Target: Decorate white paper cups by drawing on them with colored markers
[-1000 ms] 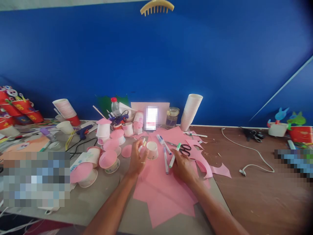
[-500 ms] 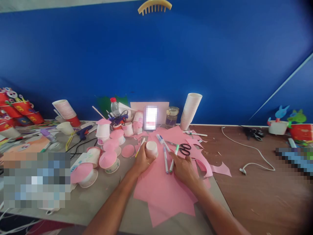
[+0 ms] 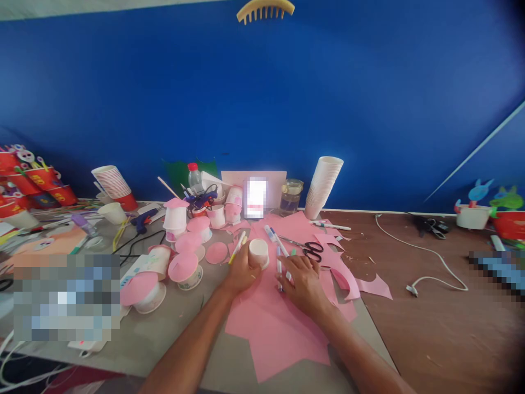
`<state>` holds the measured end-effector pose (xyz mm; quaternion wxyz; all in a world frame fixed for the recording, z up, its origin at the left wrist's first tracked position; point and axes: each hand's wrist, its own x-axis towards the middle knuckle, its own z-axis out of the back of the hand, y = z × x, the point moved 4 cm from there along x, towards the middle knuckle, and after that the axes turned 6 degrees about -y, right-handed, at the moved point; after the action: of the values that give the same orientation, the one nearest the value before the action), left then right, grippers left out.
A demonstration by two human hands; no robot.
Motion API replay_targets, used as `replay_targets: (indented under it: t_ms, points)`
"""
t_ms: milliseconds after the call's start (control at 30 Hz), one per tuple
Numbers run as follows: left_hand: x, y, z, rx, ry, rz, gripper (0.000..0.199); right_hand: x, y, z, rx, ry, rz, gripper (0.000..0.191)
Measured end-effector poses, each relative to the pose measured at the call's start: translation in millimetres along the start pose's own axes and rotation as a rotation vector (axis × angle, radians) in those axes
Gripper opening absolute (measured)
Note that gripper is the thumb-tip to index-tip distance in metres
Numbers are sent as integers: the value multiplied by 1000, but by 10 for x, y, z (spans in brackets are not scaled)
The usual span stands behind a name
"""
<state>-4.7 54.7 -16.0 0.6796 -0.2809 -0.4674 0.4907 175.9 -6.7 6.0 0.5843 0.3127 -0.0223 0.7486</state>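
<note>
A small white paper cup (image 3: 258,253) is gripped in my left hand (image 3: 243,272), its open rim facing up, over the pink paper sheets (image 3: 283,339). My right hand (image 3: 302,279) is over the markers on the paper, partly covering a green-capped one; its fingers are curved, and what they grip is hard to make out. A purple-capped marker (image 3: 279,261) lies beside its fingertips. Black-handled scissors (image 3: 313,251) rest just beyond my right hand. Past my left hand lies a yellow-tipped marker (image 3: 238,247).
Cups with pink paper discs (image 3: 183,266) stand at the left. Behind are a lit phone (image 3: 255,198), a glass jar (image 3: 291,198) and a tall cup stack (image 3: 324,186). A white cable (image 3: 430,249) crosses the brown table; a glue gun (image 3: 143,220) lies left.
My right hand has shifted over the green-capped marker, covering more of it. My left hand still holds the cup. The view has moved slightly.
</note>
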Motion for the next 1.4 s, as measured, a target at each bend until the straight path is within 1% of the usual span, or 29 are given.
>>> replay_targets:
  t_ms: [100,133,200,333,467,533,633,700,767,800,867,933,1000,1100,1200,1267,1300,1367,1400]
  points:
    - [-29,-103,-36,16,69,-48,41,-30,96,-58,-15,210,8,26]
    - [-34,-118,-43,23,79,-49,41,-37,113,-67,-23,250,5,23]
    - [-39,-126,-53,34,88,-48,42,-45,126,-77,-38,281,5,17]
    - [-45,-113,-60,60,91,-41,44,-50,107,-94,-58,247,17,10]
    - [-59,-103,-63,89,103,-45,44,-57,83,-110,-75,218,1,7]
    - [-62,-92,-63,103,112,-71,46,-59,79,-115,-68,214,2,6]
    - [-48,-53,-42,148,120,-149,52,-62,70,-119,-38,197,3,7]
    - [-17,-10,18,203,79,-182,57,-63,64,-121,-22,184,2,8]
    - [28,35,136,304,-36,-162,56,-65,63,-124,-20,180,2,8]
    - [49,51,201,384,-86,-145,53,-65,64,-126,-23,183,0,9]
    - [81,72,320,619,-144,-85,44,-65,65,-128,-29,189,-8,10]
    - [97,85,398,841,-116,-15,32,-64,66,-128,-25,190,-12,11]
    - [98,94,425,974,-33,36,26,-62,66,-125,-18,183,-10,11]
    - [82,106,408,1029,75,83,24,-60,63,-122,-9,176,-2,12]
    - [73,121,388,1028,94,100,23,-62,62,-124,-12,177,4,12]
    - [85,132,397,1007,50,88,22,-67,59,-131,-10,177,-3,12]
    - [97,133,413,981,5,76,22,-71,57,-137,-5,176,-6,12]
    - [128,113,462,857,-123,51,21,-72,50,-146,15,155,-5,12]
    - [141,89,489,749,-188,39,20,-68,44,-141,31,122,-1,14]
